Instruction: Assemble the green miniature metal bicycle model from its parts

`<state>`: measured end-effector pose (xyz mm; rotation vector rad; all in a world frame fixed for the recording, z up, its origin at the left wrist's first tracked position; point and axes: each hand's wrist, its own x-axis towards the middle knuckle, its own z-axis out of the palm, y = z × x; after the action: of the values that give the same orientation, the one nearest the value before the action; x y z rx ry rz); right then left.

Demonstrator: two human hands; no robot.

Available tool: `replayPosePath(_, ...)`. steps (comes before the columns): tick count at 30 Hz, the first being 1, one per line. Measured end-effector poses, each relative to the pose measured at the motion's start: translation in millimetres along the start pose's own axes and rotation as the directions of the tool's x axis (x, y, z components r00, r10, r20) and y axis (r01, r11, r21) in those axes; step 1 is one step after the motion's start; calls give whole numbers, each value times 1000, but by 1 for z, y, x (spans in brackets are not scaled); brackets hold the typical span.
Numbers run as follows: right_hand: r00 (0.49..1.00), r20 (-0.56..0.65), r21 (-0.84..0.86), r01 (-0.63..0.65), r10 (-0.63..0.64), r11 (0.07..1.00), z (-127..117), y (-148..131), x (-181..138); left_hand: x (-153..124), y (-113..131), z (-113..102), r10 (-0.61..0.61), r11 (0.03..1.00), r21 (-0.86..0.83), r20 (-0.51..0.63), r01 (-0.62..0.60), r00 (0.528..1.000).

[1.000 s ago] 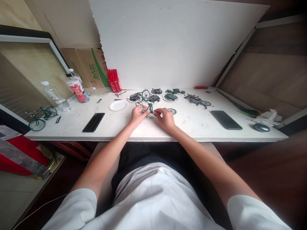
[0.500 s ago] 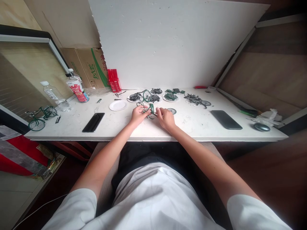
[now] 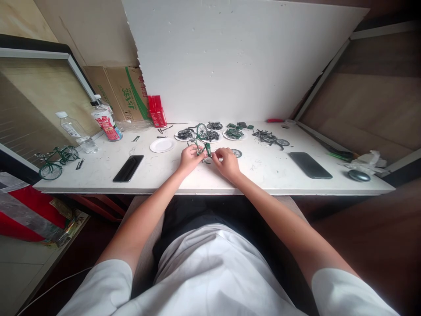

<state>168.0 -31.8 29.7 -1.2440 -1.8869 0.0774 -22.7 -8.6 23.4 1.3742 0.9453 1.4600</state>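
My left hand (image 3: 188, 159) is closed around the frame of a small green model bicycle (image 3: 201, 139), which stands half-built on the white table (image 3: 230, 180) with one wheel raised at the back. My right hand (image 3: 226, 161) pinches at the same model from the right, its fingertips pressed together at the frame's lower end; what sits between them is too small to make out. A loose wheel (image 3: 236, 152) lies just right of my right hand. Several paper plates hold dark wheels and green parts (image 3: 234, 133) behind the model.
An empty paper plate (image 3: 162, 145) and a black tray (image 3: 128, 168) lie to the left. A finished green model bicycle (image 3: 55, 160) stands at the far left near two bottles (image 3: 105, 120). A black phone (image 3: 309, 164) and a mouse (image 3: 359, 175) lie on the right.
My right hand has moved slightly left, closer against the model's frame. The model's raised wheel has shifted a little right. My left hand keeps its grip.
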Motion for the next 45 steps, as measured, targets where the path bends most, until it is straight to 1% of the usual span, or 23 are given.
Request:
replayPosePath(4, 1000, 8, 10, -8, 8, 1000, -1, -2, 0, 0, -2, 0, 23, 1000, -11, 15, -23, 1000)
replayPosePath(11, 1000, -11, 32, -4, 5, 999, 0, 0, 0, 0, -1, 0, 28, 1000, 1, -15, -28, 999)
replayPosePath(16, 1000, 17, 40, 6, -7, 999, 0, 1, 0, 3, -4, -2, 35, 999, -4, -7, -35, 999)
replayPosePath(21, 1000, 26, 12, 7, -8, 1000, 0, 1, 0, 4, -6, -3, 35, 999, 2, 8, -35, 999)
replayPosePath(27, 997, 74, -22, 2, 0, 1000, -2, -3, 1, 3, -6, -1, 45, 999, -12, 25, -45, 999)
replayPosePath(30, 999, 49, -2, -14, 15, 1000, -3, -5, 0, 1, -3, 0, 46, 999, -11, 11, -46, 999)
replayPosePath(33, 1000, 24, 21, 7, -7, 1000, -3, -6, -2, 1, -1, 0, 41, 999, 12, -5, -41, 999)
replayPosePath(35, 999, 29, 24, 18, -19, 1000, -3, -6, -2, 1, -2, -1, 37, 999, 17, -10, -37, 999)
replayPosePath(40, 998, 55, 35, 2, -4, 999, -1, -1, -1, 3, -6, -3, 44, 999, 4, -9, -44, 999)
replayPosePath(45, 998, 68, -25, -18, 19, 1000, 4, 4, 1, 2, -5, -2, 40, 999, 2, 19, -40, 999)
